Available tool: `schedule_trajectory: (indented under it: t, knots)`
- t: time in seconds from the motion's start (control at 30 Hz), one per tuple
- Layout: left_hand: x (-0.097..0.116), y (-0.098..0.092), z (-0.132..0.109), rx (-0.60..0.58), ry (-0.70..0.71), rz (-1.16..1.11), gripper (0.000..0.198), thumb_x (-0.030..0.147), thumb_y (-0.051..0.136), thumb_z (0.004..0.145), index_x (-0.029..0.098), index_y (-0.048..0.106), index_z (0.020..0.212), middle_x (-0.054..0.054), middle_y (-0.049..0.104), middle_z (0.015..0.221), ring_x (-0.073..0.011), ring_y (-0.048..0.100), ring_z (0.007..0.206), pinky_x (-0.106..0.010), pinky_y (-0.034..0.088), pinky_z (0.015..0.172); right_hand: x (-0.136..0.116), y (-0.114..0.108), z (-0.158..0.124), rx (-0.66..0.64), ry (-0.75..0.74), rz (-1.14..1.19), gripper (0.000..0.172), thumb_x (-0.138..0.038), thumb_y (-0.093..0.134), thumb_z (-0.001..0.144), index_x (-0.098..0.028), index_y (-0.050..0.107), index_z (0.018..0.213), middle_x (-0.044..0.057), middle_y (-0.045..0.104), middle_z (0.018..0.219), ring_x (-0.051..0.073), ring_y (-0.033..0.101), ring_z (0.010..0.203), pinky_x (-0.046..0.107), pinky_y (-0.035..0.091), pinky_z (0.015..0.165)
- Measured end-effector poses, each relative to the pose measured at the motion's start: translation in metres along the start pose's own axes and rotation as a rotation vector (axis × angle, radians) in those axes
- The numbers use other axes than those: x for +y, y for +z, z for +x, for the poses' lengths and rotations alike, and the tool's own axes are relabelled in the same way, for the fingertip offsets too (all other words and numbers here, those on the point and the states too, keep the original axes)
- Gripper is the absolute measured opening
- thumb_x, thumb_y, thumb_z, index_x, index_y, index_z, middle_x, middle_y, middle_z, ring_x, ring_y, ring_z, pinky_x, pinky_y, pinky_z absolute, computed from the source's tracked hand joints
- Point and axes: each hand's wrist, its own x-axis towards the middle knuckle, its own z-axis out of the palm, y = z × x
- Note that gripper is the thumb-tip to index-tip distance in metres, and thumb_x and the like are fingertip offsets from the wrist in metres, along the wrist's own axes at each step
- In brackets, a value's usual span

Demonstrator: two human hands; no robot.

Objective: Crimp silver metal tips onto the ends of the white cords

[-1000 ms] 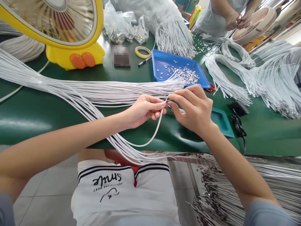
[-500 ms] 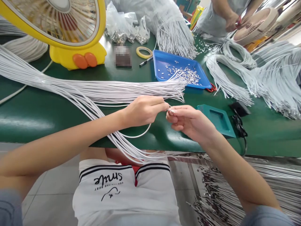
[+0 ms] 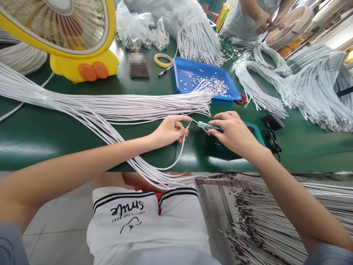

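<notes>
My left hand [image 3: 172,129] is closed, thumb and fingers pinching a white cable [image 3: 180,154] near its thin bare end, with the index finger stretched out. My right hand [image 3: 237,132] grips a small translucent greenish tool [image 3: 204,125] between thumb and fingers. Thin metal prongs and a dark rear part show on the tool; its exact kind is unclear. The tool's front end is close to the cable end. Behind my right hand, a teal tray [image 3: 255,133] is partly hidden. A bundle of white cables [image 3: 149,106] lies above my left hand.
A blue tray [image 3: 187,66] holds many small metal pieces. A yellow fan [image 3: 82,66] stands at left, near yellow tape [image 3: 163,60] and plastic bags [image 3: 161,38]. More cables [image 3: 311,88] lie at right. A co-worker's hands [image 3: 266,22] are at the back.
My hands have moved apart. My right hand was pinching close beside my left; now it has the small translucent tool. The bare cable end now shows at my left fingertips.
</notes>
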Motion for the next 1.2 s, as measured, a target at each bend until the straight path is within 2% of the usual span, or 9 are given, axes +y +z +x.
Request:
schedule_trajectory:
  t: [0.13,0.23,0.33,0.53,0.7,0.97,1.1,1.2]
  knots:
    - [0.001,0.0,-0.001,-0.008,-0.06,-0.007,0.027,0.006,0.06,0.082,0.011,0.061,0.108,0.002,0.062,0.06,-0.0114,0.065,0.052,-0.021,0.057,0.051,0.01,0.004,0.014,-0.083,0.043,0.061,0.027,-0.033,0.064,0.085,-0.016,0.078,0.101,0.013,0.069,0.11,0.032,0.056,0.111,0.043,0.045,0.093]
    - [0.002,0.0,-0.002,-0.011,-0.119,-0.013,0.026,0.005,0.06,0.082,0.013,0.057,0.106,0.003,0.063,0.061,-0.0131,0.066,0.048,-0.023,0.057,0.049,0.01,0.0,0.018,-0.185,0.053,-0.02,0.033,-0.038,0.069,0.081,-0.015,0.076,0.104,0.013,0.07,0.108,0.031,0.06,0.103,0.041,0.045,0.084]
    - [0.003,0.0,-0.002,-0.024,-0.126,0.005,0.023,0.005,0.06,0.082,0.013,0.054,0.103,0.001,0.065,0.061,-0.0132,0.066,0.047,-0.02,0.054,0.046,0.007,-0.003,0.017,-0.257,0.034,-0.068,0.027,-0.038,0.068,0.082,-0.017,0.077,0.095,0.011,0.072,0.1,0.028,0.061,0.095,0.037,0.043,0.076]
    - [0.001,0.0,-0.001,-0.048,-0.1,0.04,0.021,0.004,0.06,0.081,0.013,0.051,0.098,0.0,0.066,0.063,-0.0091,0.059,0.044,-0.014,0.039,0.036,-0.004,0.001,0.011,-0.15,-0.001,-0.021,0.018,-0.029,0.068,0.083,-0.014,0.077,0.081,0.009,0.074,0.091,0.025,0.06,0.095,0.036,0.042,0.08]
    - [0.004,0.001,-0.002,-0.054,-0.116,0.059,0.02,0.003,0.061,0.081,0.014,0.05,0.094,0.002,0.064,0.06,-0.0083,0.058,0.044,-0.015,0.04,0.038,-0.019,0.001,0.011,-0.172,-0.049,0.001,0.015,-0.025,0.067,0.084,-0.014,0.078,0.082,0.009,0.075,0.089,0.024,0.059,0.091,0.036,0.041,0.08]
    - [0.004,0.001,-0.001,-0.074,-0.122,0.044,0.019,0.003,0.062,0.081,0.014,0.05,0.091,0.003,0.062,0.057,-0.0089,0.058,0.043,-0.015,0.039,0.038,-0.032,-0.003,0.013,-0.197,-0.041,-0.025,0.015,-0.024,0.068,0.084,-0.013,0.077,0.081,0.01,0.075,0.09,0.024,0.057,0.087,0.036,0.04,0.079]
    - [0.003,0.002,-0.001,-0.047,-0.134,0.031,0.019,0.003,0.062,0.081,0.014,0.049,0.09,0.002,0.063,0.057,-0.0099,0.06,0.043,-0.016,0.039,0.038,-0.035,-0.003,0.012,-0.182,-0.045,-0.009,0.017,-0.026,0.065,0.085,-0.014,0.076,0.079,0.011,0.074,0.087,0.025,0.057,0.088,0.038,0.039,0.078]
    - [0.004,0.002,-0.002,-0.022,-0.133,0.015,0.021,0.002,0.063,0.081,0.014,0.049,0.089,0.002,0.064,0.057,-0.0098,0.06,0.043,-0.016,0.038,0.039,-0.03,-0.001,0.012,-0.17,-0.064,0.014,0.022,-0.035,0.064,0.085,-0.016,0.075,0.081,0.011,0.073,0.089,0.028,0.058,0.093,0.041,0.039,0.083]
